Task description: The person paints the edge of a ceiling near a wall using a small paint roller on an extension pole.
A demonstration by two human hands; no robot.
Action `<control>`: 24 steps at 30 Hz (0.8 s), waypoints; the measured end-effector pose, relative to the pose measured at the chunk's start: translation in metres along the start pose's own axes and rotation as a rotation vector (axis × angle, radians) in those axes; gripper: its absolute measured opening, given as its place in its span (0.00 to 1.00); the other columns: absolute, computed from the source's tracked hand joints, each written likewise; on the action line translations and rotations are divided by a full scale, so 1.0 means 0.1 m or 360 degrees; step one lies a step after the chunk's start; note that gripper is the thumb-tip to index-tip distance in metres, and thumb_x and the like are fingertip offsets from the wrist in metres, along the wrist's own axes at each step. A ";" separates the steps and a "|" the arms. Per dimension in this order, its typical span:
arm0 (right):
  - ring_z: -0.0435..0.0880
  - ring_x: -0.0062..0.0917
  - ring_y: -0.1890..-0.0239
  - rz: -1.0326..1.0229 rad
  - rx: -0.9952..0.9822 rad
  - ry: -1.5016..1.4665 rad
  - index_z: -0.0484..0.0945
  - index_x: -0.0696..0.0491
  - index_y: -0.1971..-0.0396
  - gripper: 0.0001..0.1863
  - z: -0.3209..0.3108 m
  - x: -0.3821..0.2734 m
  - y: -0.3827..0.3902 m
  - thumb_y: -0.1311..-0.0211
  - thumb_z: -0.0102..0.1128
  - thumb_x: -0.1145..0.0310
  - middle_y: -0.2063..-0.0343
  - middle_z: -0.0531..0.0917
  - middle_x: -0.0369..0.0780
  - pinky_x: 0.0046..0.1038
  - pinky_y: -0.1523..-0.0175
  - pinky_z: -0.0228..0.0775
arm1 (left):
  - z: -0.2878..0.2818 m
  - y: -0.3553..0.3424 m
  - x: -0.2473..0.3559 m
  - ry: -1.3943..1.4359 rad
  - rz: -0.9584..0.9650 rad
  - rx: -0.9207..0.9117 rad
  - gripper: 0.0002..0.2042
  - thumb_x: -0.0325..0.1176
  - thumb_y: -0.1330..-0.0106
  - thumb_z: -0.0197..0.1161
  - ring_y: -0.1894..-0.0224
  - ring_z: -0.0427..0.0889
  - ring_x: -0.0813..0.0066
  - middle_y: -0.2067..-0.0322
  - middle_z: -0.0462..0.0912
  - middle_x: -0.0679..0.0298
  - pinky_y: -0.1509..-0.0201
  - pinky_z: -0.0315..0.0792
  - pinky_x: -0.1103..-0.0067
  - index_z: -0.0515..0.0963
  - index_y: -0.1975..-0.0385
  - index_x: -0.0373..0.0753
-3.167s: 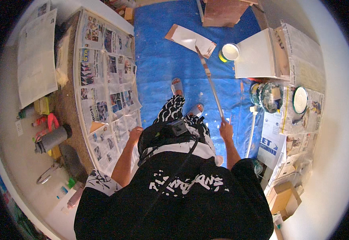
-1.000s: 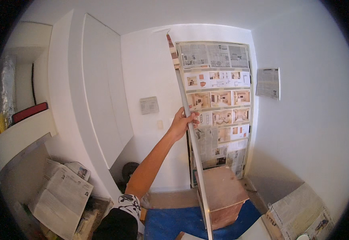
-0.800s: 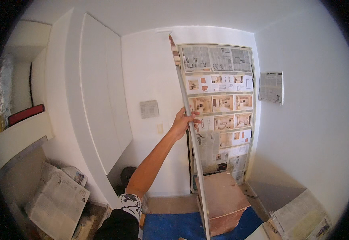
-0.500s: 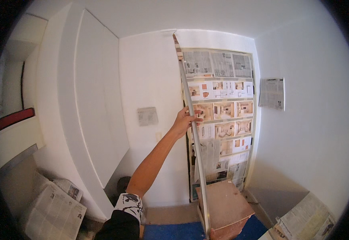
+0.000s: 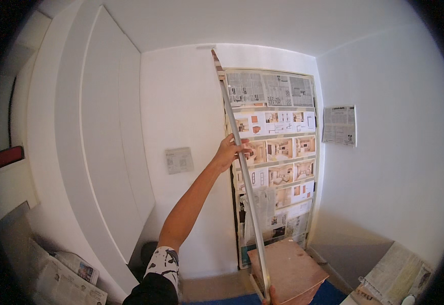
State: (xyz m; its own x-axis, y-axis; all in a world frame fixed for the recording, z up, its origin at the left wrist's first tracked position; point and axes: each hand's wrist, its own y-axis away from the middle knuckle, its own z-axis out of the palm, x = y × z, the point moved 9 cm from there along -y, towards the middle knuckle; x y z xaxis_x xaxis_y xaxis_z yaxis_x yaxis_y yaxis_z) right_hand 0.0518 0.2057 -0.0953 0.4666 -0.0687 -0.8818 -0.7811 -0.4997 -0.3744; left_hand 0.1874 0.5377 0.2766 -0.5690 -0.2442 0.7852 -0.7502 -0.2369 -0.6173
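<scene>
My left hand (image 5: 228,154) is wrapped round a long grey pole (image 5: 247,185), about midway up, with the arm stretched out ahead. At the lower edge a small part of my right hand (image 5: 274,296) shows, its fingers round the pole's bottom end. The pole leans up and to the left. At its top a paint roller (image 5: 205,48) touches the white wall (image 5: 181,91) just below the ceiling. Right of the pole stands a door (image 5: 275,114) covered with taped newspaper and printed picture sheets.
A wooden box (image 5: 290,269) stands on blue floor covering beside the pole's lower end. Newspaper squares are stuck on the far wall (image 5: 179,160) and right wall (image 5: 340,125). A tall white panel (image 5: 112,132) is at left. Newspaper-covered things (image 5: 397,274) lie at lower right.
The view has shifted, so the scene sits lower and further left. My left hand keeps its hold on the pole. Part of my right hand has come into view at the lower edge.
</scene>
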 end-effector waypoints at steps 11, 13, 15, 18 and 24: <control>0.67 0.29 0.83 -0.0443 0.0164 0.0116 0.61 0.46 0.36 0.27 0.15 0.17 -0.31 0.36 0.48 0.69 0.82 0.71 0.47 0.35 0.76 0.61 | -0.24 -0.26 0.02 -0.0042 -0.0027 0.0027 0.21 0.18 0.36 0.49 0.56 0.80 0.61 0.47 0.71 0.53 0.56 0.79 0.71 0.59 0.42 0.34; 0.66 0.29 0.84 -0.0463 0.0192 0.0217 0.61 0.45 0.35 0.28 0.17 0.22 -0.32 0.37 0.48 0.70 0.84 0.70 0.46 0.35 0.77 0.60 | -0.23 -0.27 0.03 -0.0042 -0.0001 -0.0010 0.21 0.18 0.36 0.49 0.56 0.80 0.61 0.48 0.72 0.53 0.56 0.79 0.71 0.59 0.42 0.33; 0.66 0.28 0.84 -0.0495 0.0218 0.0211 0.61 0.44 0.35 0.28 0.18 0.25 -0.34 0.36 0.47 0.70 0.85 0.69 0.46 0.35 0.77 0.59 | -0.24 -0.28 0.04 -0.0045 0.0015 -0.0023 0.22 0.18 0.36 0.50 0.55 0.80 0.61 0.48 0.72 0.53 0.56 0.79 0.71 0.58 0.42 0.33; 0.65 0.28 0.86 -0.0540 0.0255 0.0202 0.60 0.44 0.35 0.28 0.18 0.25 -0.36 0.36 0.47 0.70 0.87 0.67 0.45 0.35 0.78 0.59 | -0.25 -0.29 0.05 -0.0053 0.0003 0.0005 0.22 0.18 0.36 0.50 0.55 0.80 0.61 0.48 0.72 0.53 0.56 0.79 0.71 0.57 0.42 0.32; 0.63 0.26 0.86 -0.0491 0.0162 0.0161 0.59 0.44 0.35 0.28 0.14 0.22 -0.41 0.35 0.47 0.70 0.88 0.67 0.42 0.35 0.79 0.57 | -0.22 -0.27 0.12 -0.0040 -0.0008 0.0054 0.22 0.18 0.36 0.50 0.56 0.80 0.61 0.49 0.72 0.53 0.56 0.79 0.71 0.57 0.41 0.32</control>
State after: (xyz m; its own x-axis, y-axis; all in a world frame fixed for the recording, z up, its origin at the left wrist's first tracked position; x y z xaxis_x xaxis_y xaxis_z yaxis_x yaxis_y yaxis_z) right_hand 0.0882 0.2363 -0.1032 0.7224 -0.0155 -0.6913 -0.6315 -0.4221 -0.6504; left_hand 0.1936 0.5620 0.3034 -0.5562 -0.2664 0.7872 -0.7410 -0.2700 -0.6149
